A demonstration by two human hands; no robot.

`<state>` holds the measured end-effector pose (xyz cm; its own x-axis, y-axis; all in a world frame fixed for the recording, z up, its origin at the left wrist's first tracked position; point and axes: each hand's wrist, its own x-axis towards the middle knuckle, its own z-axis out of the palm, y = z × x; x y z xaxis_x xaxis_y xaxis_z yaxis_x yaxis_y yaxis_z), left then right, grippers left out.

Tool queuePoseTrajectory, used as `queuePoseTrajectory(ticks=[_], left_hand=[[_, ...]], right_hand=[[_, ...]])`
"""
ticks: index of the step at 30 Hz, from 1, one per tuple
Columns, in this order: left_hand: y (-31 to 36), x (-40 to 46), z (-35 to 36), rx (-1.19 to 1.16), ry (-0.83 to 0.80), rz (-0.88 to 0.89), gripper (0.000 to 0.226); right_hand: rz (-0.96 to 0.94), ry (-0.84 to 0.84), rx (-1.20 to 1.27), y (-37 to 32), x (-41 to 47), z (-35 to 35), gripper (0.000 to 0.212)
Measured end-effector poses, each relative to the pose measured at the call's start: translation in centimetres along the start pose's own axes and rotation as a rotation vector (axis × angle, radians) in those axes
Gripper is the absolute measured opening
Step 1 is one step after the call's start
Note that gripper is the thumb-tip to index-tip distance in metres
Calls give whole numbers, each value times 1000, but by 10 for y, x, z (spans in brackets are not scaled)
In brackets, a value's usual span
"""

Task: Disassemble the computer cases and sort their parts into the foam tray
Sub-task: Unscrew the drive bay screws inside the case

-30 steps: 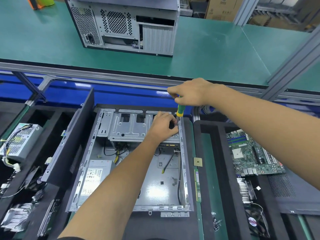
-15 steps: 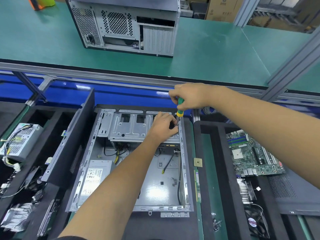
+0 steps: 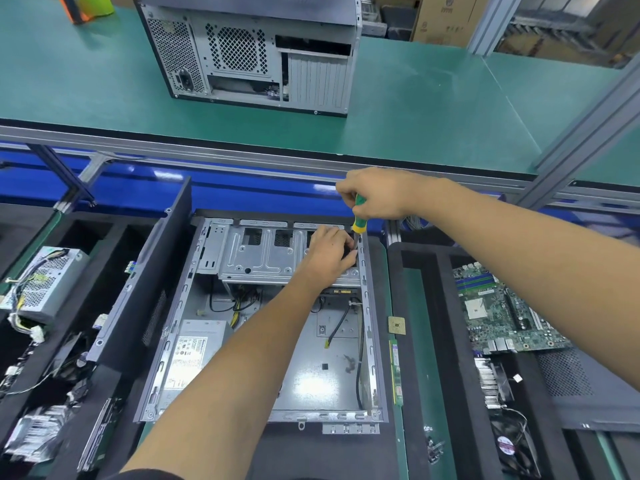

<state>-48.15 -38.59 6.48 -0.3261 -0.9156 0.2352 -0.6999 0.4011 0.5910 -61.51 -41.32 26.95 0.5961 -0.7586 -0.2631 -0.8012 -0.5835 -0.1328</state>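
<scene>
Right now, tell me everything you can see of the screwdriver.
The screwdriver has a green handle with a yellow collar and a thin metal shaft. It stands nearly upright, tip down, at the far right corner of the open computer case, beside the drive cage. The right hand grips the handle from above, hiding its top. The left hand rests on the cage, fingers at the shaft's lower end; the tip is hidden.

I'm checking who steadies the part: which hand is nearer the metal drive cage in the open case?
Left. The left hand rests on the drive cage; the right hand grips the screwdriver above its right corner.
</scene>
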Motion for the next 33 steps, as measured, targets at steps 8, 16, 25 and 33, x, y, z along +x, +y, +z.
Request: queuePoseTrajectory(ticks=[8,16,25,33], left_hand=[[6,-2,-4,-45,11,-45,21],[11,-5,-10,-79,1,-80,14],[22,-6,-19,-19,13,-10,12],[55,-26,-22,8,17,91,14]], right_hand=[[43,100,32,3,-2,-1,12],[170,316,223,15,-25,18,16],[394,610,622,23,-80,71,22],[466,694,748,15,-123,92,14]])
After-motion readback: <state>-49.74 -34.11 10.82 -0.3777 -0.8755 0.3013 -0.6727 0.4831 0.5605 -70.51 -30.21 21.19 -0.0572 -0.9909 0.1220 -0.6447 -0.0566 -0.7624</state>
